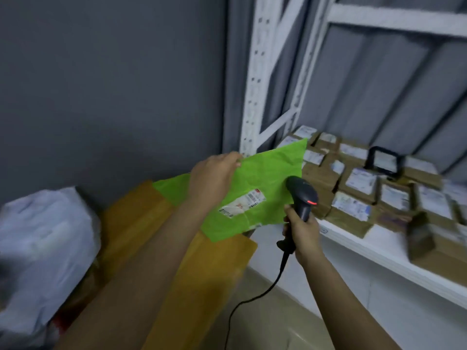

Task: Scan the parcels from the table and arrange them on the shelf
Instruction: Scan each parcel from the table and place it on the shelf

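Observation:
My left hand point(211, 176) grips the upper left edge of a flat green parcel bag point(255, 178) and holds it up, label side towards me. A white shipping label point(243, 202) with a barcode shows on the bag's lower middle. My right hand point(302, 229) is closed around the handle of a black barcode scanner point(302, 194), whose head sits just right of the label with a red light lit. The scanner's black cable point(255, 296) hangs down towards the floor. The white metal shelf point(374, 256) stands to the right.
Many brown labelled parcels point(358, 183) cover the shelf board in rows, with a black-framed object point(385, 161) standing among them. An orange-brown surface point(192, 269) lies below my arms. A white plastic bag point(43, 238) bulges at the left. The grey wall is behind.

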`<state>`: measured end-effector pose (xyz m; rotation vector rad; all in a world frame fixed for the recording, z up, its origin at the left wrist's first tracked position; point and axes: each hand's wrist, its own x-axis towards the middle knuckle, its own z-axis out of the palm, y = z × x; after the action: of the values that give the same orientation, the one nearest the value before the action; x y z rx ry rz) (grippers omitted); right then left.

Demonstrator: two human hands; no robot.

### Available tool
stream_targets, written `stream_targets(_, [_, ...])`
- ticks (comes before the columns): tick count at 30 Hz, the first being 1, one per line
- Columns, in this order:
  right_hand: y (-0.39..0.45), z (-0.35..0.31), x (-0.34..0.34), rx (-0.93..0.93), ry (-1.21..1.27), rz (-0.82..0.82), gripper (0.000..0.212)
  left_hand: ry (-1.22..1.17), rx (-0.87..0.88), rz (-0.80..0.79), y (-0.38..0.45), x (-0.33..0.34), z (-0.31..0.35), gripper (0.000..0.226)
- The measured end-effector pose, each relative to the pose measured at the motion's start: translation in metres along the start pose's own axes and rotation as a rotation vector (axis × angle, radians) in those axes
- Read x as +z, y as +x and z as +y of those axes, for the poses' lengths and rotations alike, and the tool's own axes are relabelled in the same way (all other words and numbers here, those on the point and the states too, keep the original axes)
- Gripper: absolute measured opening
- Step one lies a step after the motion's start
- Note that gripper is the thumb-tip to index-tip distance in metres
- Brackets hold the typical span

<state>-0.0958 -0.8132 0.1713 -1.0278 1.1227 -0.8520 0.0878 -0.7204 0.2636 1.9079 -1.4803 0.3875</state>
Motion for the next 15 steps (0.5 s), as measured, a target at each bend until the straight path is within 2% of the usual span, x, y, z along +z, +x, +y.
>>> stream_targets(5, [0.004,-0.047,-0.069,-0.14,0.089,0.211,0.023,-0.149,0.134,0.032,0.063,0.021,0.083,0.02])
stream_targets(10, [0.002,-0.077,-0.157,-0.171,0.197,0.375,0.023,-0.337,0.213,0.022,0.102,0.058,0.174,0.019])
stream_targets(15, [0.0,-0.097,-0.259,-0.205,0.228,0.53,0.023,-0.415,0.237,-0.039,0.12,0.108,0.268,0.022])
